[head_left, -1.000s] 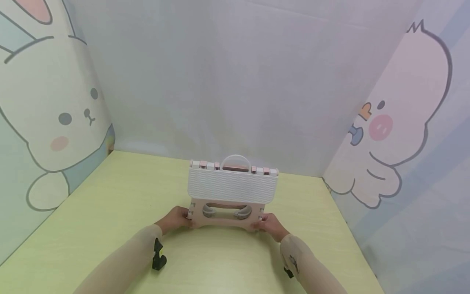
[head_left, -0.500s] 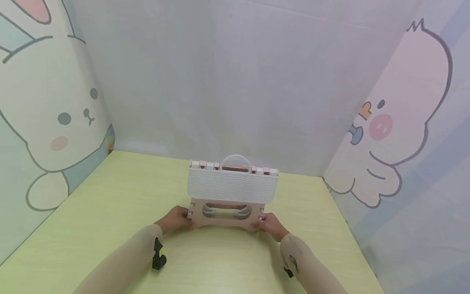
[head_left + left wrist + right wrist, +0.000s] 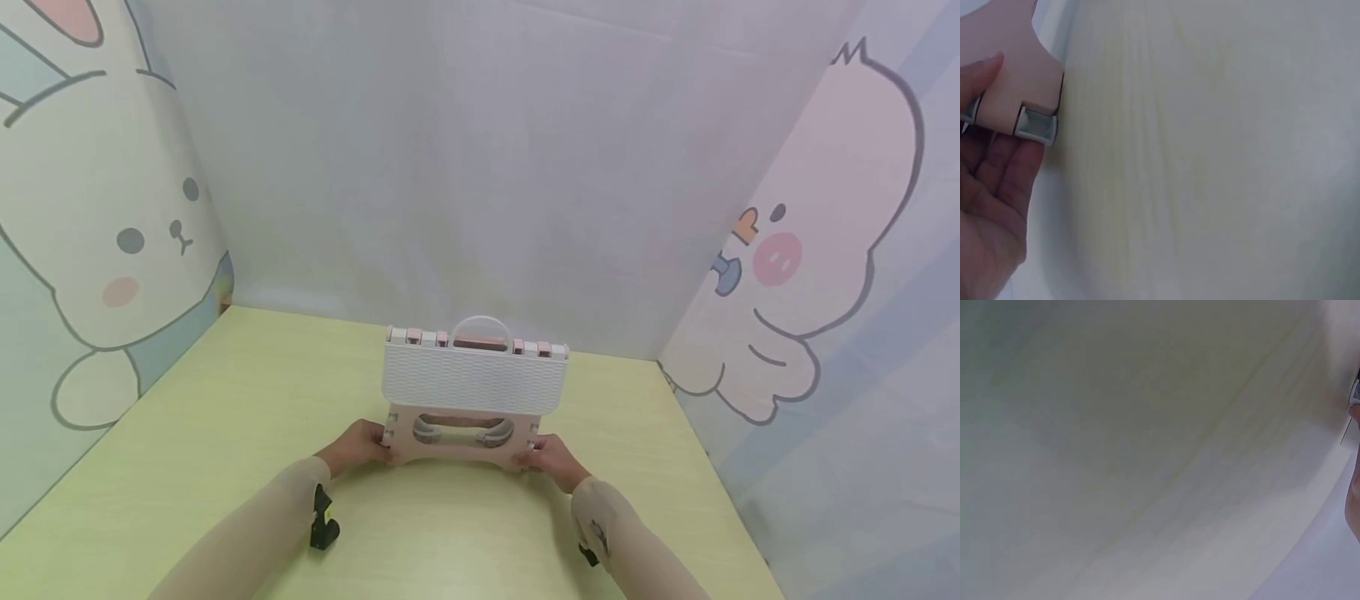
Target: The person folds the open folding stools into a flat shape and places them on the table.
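A folding stool (image 3: 474, 379) stands on the table in the head view, with a white weave-textured top panel, a white carry handle at its upper edge and a pink leg panel (image 3: 465, 452) below. My left hand (image 3: 358, 446) grips the lower left edge of that leg panel. In the left wrist view, its thumb (image 3: 982, 78) lies on the pink face and the other fingers curl behind a grey hinge piece (image 3: 1036, 126). My right hand (image 3: 557, 461) pinches the lower right edge. Only a sliver of that hand (image 3: 1354, 500) shows in the right wrist view.
The pale yellow table (image 3: 465, 542) spreads around the stool. A plain cloth backdrop (image 3: 465, 167) hangs behind it, with cartoon-printed cloths at the left (image 3: 97, 250) and right (image 3: 832, 292). Black devices (image 3: 324, 521) are strapped at both wrists.
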{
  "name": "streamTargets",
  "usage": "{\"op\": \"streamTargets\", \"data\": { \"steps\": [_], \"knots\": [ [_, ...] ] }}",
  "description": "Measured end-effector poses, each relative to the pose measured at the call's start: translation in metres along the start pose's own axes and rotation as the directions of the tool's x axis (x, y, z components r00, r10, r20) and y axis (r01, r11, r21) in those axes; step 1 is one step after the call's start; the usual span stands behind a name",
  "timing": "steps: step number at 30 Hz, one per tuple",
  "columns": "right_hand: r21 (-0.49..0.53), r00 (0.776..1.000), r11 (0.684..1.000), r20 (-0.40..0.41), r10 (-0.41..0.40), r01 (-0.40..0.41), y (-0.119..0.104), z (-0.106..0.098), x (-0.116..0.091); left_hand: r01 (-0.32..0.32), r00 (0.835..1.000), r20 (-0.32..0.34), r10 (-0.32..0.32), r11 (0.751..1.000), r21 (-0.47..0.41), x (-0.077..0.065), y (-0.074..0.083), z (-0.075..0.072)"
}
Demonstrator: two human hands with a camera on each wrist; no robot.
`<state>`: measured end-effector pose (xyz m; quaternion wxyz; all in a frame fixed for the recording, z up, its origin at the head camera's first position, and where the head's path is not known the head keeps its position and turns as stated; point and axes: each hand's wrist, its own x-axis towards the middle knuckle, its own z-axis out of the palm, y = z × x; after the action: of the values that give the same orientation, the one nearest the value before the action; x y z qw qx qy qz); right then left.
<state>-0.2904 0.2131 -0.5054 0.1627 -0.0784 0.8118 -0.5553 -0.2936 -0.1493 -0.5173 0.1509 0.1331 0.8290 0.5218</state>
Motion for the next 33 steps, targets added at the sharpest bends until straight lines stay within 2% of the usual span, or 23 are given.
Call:
{"op": "streamTargets", "data": {
  "steps": [25,30,33],
  "knots": [
    [0.028,1.0,1.0,-0.011,0.012,-0.012,-0.001,0.001,0.0,0.0,1.0,-0.008,0.0,1.0,0.011,0.002,-0.002,-0.001],
    [0.04,1.0,0.999,-0.007,0.011,-0.011,-0.007,0.003,-0.005,0.007,1.0,-0.008,-0.007,0.999,0.037,0.001,-0.001,-0.001],
    [0.037,1.0,0.999,0.0,0.004,-0.004,-0.019,0.005,-0.013,0.003,1.0,-0.003,-0.003,0.999,0.032,0.001,0.0,-0.002]
  ]
}}
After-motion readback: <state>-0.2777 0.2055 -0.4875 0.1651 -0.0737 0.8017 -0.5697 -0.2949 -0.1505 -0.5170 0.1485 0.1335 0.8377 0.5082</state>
